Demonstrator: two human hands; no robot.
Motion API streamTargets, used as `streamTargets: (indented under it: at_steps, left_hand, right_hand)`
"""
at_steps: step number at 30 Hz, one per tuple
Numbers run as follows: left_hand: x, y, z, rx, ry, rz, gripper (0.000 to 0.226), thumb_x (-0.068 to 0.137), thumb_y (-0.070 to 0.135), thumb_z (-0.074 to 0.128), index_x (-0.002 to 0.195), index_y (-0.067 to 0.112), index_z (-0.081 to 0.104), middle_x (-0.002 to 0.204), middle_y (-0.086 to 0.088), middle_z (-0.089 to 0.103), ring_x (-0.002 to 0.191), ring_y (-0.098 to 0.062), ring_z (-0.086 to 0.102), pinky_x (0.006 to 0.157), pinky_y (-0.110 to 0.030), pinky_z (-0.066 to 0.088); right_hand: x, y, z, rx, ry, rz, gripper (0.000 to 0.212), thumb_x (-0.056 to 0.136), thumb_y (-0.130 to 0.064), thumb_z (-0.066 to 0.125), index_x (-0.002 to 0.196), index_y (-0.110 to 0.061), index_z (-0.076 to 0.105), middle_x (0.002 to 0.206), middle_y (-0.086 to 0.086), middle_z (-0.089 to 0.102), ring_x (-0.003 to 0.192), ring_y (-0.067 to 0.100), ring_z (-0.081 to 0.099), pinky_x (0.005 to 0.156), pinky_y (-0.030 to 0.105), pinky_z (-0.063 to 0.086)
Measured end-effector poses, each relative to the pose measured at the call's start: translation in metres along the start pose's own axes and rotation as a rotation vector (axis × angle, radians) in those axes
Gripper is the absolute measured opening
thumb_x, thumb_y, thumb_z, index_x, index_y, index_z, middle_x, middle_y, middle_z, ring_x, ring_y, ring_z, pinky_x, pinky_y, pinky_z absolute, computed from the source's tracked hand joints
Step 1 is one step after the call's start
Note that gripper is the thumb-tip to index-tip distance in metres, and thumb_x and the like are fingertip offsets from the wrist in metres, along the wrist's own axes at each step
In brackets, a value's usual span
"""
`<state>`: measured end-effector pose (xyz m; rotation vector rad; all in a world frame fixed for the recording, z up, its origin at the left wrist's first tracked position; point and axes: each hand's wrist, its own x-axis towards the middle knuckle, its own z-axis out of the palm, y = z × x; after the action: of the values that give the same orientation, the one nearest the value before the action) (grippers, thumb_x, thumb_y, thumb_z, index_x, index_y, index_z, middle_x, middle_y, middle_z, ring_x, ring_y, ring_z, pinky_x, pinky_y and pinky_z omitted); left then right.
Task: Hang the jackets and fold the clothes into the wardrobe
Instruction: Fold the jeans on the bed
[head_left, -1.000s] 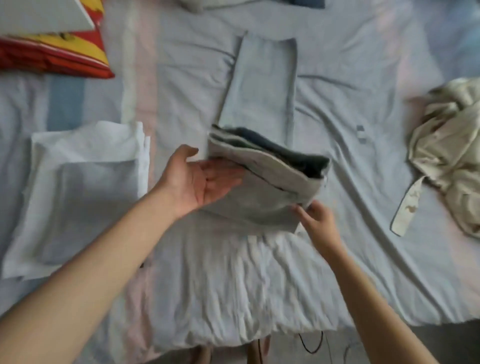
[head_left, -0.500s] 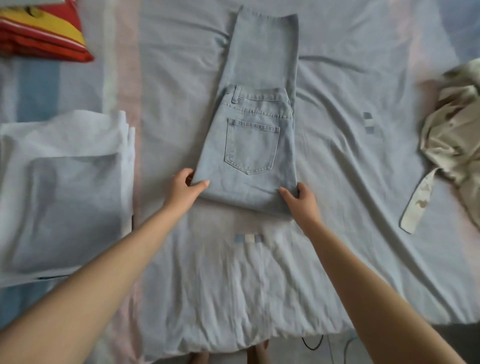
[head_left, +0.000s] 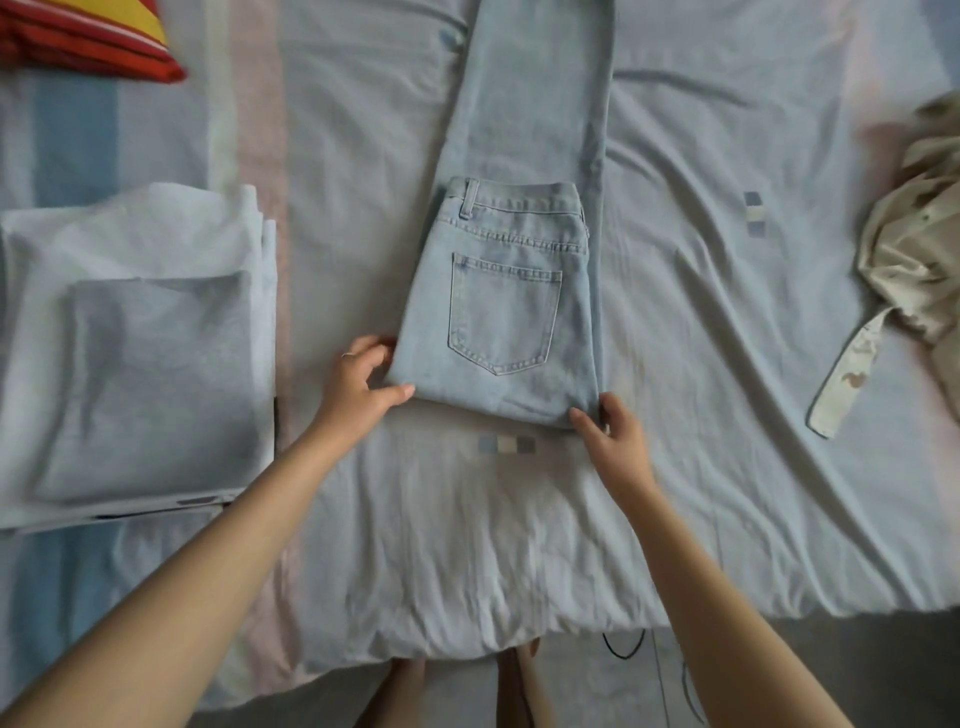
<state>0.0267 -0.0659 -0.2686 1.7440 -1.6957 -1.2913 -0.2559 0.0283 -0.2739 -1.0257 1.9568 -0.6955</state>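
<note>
Light blue jeans (head_left: 511, 291) lie in the middle of the bed, the waist part folded over the legs with a back pocket facing up. The legs run away from me to the top edge of the view. My left hand (head_left: 363, 384) grips the near left corner of the fold, thumb along the lower edge. My right hand (head_left: 610, 434) pinches the near right corner. A crumpled beige jacket (head_left: 914, 260) with a loose belt (head_left: 847, 374) lies at the right edge of the bed.
A stack of folded white and grey clothes (head_left: 140, 353) lies on the bed at the left. A red and yellow striped cushion (head_left: 88, 36) sits at the top left. The bed's near edge (head_left: 467, 639) is close to my feet, with a black cable (head_left: 623, 644) on the floor.
One second ago my hands were turning the waist part over onto the legs. It now lies flat, and both hands have settled at the near corners of the fold.
</note>
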Motion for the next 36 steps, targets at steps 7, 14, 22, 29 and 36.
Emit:
streamTargets:
  at_steps: [7, 14, 22, 29, 36]
  left_hand:
    - [-0.008, -0.011, 0.015, -0.113, 0.004, -0.285, 0.053, 0.064, 0.065, 0.06, 0.083, 0.016, 0.064, 0.097, -0.008, 0.064, 0.089, -0.02, 0.059, 0.082, -0.033, 0.048]
    - [-0.014, -0.008, 0.028, -0.368, 0.092, -0.371, 0.013, 0.086, 0.028, 0.065, 0.093, 0.018, 0.063, 0.095, -0.006, 0.067, 0.088, -0.019, 0.061, 0.083, -0.038, 0.051]
    - [-0.023, -0.01, 0.035, 0.064, 0.327, -0.156, 0.046, 0.08, 0.027, 0.073, 0.107, 0.003, 0.046, 0.101, -0.012, 0.052, 0.094, -0.027, 0.053, 0.08, -0.039, 0.041]
    - [-0.009, -0.018, 0.022, 1.073, -0.065, 0.528, 0.098, 0.061, 0.009, 0.07, 0.149, 0.013, 0.026, 0.158, -0.008, 0.019, 0.145, -0.023, 0.019, 0.114, -0.053, 0.011]
    - [0.006, -0.008, 0.02, 1.159, 0.017, 0.711, 0.046, 0.083, 0.002, 0.033, 0.118, -0.003, 0.062, 0.121, -0.019, 0.064, 0.108, -0.034, 0.064, 0.094, -0.05, 0.047]
  right_hand:
    - [0.004, -0.018, 0.011, 0.147, 0.035, 0.214, 0.021, 0.086, -0.032, 0.069, 0.089, -0.014, 0.058, 0.078, -0.002, 0.062, 0.073, 0.012, 0.058, 0.07, 0.032, 0.045]
    - [-0.011, -0.011, 0.015, 0.379, 0.109, 0.286, 0.026, 0.09, -0.011, 0.063, 0.069, -0.018, 0.048, 0.066, -0.003, 0.05, 0.053, -0.004, 0.046, 0.056, 0.014, 0.037]
    - [-0.026, -0.02, 0.046, -0.131, 0.31, 0.178, 0.035, 0.084, -0.003, 0.053, 0.119, -0.005, 0.05, 0.111, 0.012, 0.055, 0.108, 0.03, 0.052, 0.092, 0.033, 0.035]
    - [-0.012, -0.014, 0.048, -0.975, -0.099, -0.374, 0.094, 0.079, -0.017, 0.06, 0.153, -0.031, 0.003, 0.161, 0.0, -0.002, 0.148, 0.03, 0.003, 0.116, 0.053, 0.002]
    - [0.003, -0.038, 0.021, -1.025, -0.227, -0.375, 0.069, 0.095, -0.007, 0.043, 0.153, -0.024, 0.01, 0.161, 0.0, 0.008, 0.145, 0.024, 0.017, 0.114, 0.036, 0.021]
